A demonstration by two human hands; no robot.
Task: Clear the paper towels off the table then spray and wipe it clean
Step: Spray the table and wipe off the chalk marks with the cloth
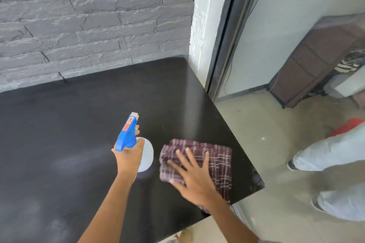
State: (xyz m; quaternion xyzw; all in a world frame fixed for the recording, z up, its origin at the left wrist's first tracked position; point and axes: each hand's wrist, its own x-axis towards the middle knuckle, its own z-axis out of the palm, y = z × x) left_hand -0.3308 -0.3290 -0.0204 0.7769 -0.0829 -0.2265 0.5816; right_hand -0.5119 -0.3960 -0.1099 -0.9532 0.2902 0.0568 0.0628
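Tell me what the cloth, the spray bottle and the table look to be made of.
Cloth: woven fabric, maroon with pale check lines, soft and folded. Spray bottle: likely plastic, glossy blue trigger head over a cloudy see-through body. Table: black, smooth, faint sheen; laminate or painted board, unclear which.

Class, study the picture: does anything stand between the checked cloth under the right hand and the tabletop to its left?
Yes: the spray bottle gripped in the left hand is just left of the cloth, which the right hand presses flat. Beyond it, nothing visible lies on the black table.
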